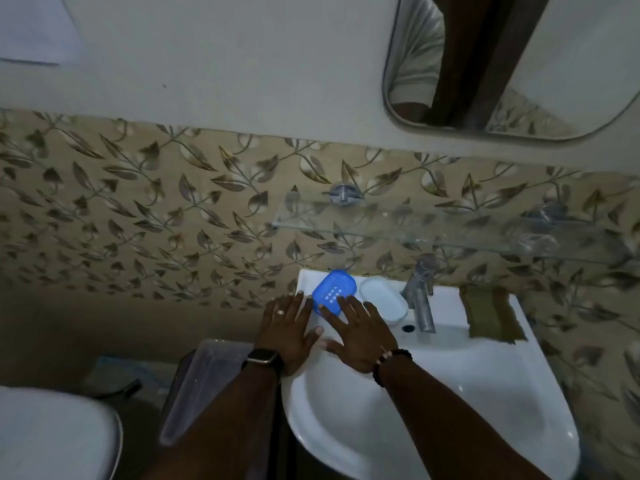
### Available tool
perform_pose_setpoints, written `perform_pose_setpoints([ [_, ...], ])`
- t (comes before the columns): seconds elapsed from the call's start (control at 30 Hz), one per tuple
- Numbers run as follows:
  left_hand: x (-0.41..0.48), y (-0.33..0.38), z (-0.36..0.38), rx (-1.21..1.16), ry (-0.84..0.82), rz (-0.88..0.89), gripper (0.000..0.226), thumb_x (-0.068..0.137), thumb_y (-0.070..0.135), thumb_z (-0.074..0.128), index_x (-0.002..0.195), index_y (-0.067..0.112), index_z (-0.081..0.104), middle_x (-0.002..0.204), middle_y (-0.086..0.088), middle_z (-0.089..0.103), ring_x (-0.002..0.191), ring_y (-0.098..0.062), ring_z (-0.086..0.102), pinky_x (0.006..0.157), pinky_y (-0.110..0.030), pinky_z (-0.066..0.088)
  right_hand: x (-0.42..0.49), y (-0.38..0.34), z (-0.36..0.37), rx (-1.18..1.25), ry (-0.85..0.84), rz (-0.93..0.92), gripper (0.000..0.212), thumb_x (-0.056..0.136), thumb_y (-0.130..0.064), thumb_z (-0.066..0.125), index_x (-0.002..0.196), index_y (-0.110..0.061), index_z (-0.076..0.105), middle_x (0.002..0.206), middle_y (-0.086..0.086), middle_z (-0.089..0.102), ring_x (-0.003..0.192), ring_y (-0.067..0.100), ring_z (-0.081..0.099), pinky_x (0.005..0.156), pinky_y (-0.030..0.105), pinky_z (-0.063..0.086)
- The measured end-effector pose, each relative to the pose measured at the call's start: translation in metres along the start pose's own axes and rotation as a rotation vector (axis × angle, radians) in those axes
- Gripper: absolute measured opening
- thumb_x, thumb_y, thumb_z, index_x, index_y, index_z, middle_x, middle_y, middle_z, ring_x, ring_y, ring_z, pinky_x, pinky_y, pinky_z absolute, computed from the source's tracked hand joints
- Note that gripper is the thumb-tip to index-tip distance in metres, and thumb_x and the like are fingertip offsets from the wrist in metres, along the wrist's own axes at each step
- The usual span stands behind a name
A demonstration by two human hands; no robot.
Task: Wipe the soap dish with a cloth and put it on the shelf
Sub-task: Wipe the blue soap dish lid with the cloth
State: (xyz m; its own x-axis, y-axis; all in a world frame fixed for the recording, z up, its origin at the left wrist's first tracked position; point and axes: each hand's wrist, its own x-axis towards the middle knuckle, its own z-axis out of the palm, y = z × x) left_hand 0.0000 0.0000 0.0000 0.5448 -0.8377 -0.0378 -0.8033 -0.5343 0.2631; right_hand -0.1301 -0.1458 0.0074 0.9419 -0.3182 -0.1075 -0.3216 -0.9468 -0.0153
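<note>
- At the sink's back left corner: left hand [289,327] lies flat on the rim, fingers straight and spread, holding nothing. Its fingertips are just beside the near left edge of the soap dish [334,291]. Reads as bracing or framing, not gripping.
- Right hand [356,332] is also flat and splayed, with no curl in the fingers. Its fingertips [343,301] overlap the dish's near edge; probably touching, but contact can't be confirmed from this angle.
- Soap dish: blue, slotted bottom, sitting tilted on the sink [519,341] ledge against the wall. Likely parked there because it is the flat spot nearest the tap [420,296].
- White tray [382,303] sits just right of the blue dish, between it and the tap. Possibly its matching drip base; unsure.
- Cloth [490,315]: olive-brown, laid over the right side of the ledge past the tap, well apart from both hands. Not yet picked up, so wiping looks unstarted.
- Shelf [450,233]: clear glass, fixed to the tiled wall above the sink, directly over the tap. A short lift from the ledge, which suits it as the drop point.
- Judgement: one hand should fetch the cloth while the other lifts the dish.
</note>
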Motion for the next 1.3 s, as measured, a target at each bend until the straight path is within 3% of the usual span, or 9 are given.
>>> perform_pose_setpoints([
  [0.2, 0.025, 0.012, 0.015, 0.101, -0.107, 0.025, 0.084, 0.096, 0.059, 0.037, 0.159, 0.017, 0.001, 0.168, -0.01, 0.002, 0.154, -0.027, 0.008, 0.124, -0.049, 0.004, 0.009, 0.015, 0.024, -0.042, 0.021, -0.026, 0.08, 0.086, -0.066, 0.054, 0.153, -0.029, 0.033, 0.15, 0.016, 0.049, 0.138, 0.035, 0.047, 0.109, 0.053, 0.04],
  [0.33, 0.037, 0.015, 0.015, 0.107, -0.03, 0.007, 0.081, 0.091, 0.056, 0.047, 0.156, 0.016, 0.019, 0.165, -0.01, 0.02, 0.149, -0.029, 0.025, 0.123, -0.048, 0.013, 0.012, 0.019, 0.025, -0.011, 0.052, -0.047, 0.087, 0.077, -0.058, 0.071, 0.151, -0.028, 0.038, 0.147, 0.015, 0.052, 0.134, 0.036, 0.051, 0.108, 0.05, 0.042],
  [0.5, 0.049, 0.021, 0.015, 0.047, 0.029, -0.033, 0.063, 0.091, 0.05, 0.052, 0.144, 0.019, 0.04, 0.155, -0.008, 0.04, 0.138, -0.029, 0.043, 0.118, -0.044, 0.027, 0.013, 0.018, 0.03, 0.01, 0.05, -0.032, 0.086, 0.079, -0.057, 0.071, 0.152, -0.029, 0.036, 0.152, 0.015, 0.047, 0.139, 0.035, 0.046, 0.11, 0.049, 0.04],
  [0.63, 0.056, 0.026, 0.013, 0.007, 0.097, -0.063, 0.046, 0.091, 0.043, 0.054, 0.13, 0.019, 0.053, 0.137, -0.005, 0.055, 0.118, -0.027, 0.056, 0.104, -0.039, 0.038, 0.012, 0.015, 0.03, 0.037, 0.063, -0.02, 0.085, 0.078, -0.054, 0.073, 0.15, -0.027, 0.04, 0.152, 0.016, 0.047, 0.139, 0.036, 0.045, 0.109, 0.049, 0.04],
  [0.87, 0.053, 0.021, 0.018, -0.088, 0.134, -0.075, 0.04, 0.088, 0.045, 0.06, 0.118, 0.018, 0.06, 0.137, -0.008, 0.055, 0.109, -0.029, 0.06, 0.096, -0.038, 0.047, 0.011, 0.013, 0.032, 0.054, 0.097, -0.034, 0.085, 0.08, -0.052, 0.071, 0.152, -0.027, 0.035, 0.155, 0.014, 0.043, 0.142, 0.034, 0.041, 0.111, 0.048, 0.038],
  [1.1, 0.038, 0.005, 0.012, -0.178, 0.202, -0.066, 0.04, 0.08, 0.043, 0.07, 0.106, 0.012, 0.066, 0.134, -0.015, 0.059, 0.111, -0.038, 0.061, 0.09, -0.043, 0.052, 0.008, 0.01, 0.012, 0.027, 0.222, -0.082, 0.08, 0.078, -0.043, 0.075, 0.149, -0.026, 0.041, 0.149, 0.013, 0.049, 0.134, 0.032, 0.05, 0.106, 0.046, 0.042],
  [1.3, 0.018, -0.003, -0.002, -0.216, 0.271, -0.01, 0.038, 0.077, 0.044, 0.075, 0.099, 0.014, 0.066, 0.132, -0.013, 0.062, 0.108, -0.037, 0.063, 0.084, -0.041, 0.054, -0.001, 0.005, -0.01, 0.048, 0.322, -0.009, 0.064, 0.085, -0.033, 0.065, 0.146, -0.025, 0.045, 0.143, 0.013, 0.054, 0.129, 0.031, 0.052, 0.1, 0.046, 0.046],
])
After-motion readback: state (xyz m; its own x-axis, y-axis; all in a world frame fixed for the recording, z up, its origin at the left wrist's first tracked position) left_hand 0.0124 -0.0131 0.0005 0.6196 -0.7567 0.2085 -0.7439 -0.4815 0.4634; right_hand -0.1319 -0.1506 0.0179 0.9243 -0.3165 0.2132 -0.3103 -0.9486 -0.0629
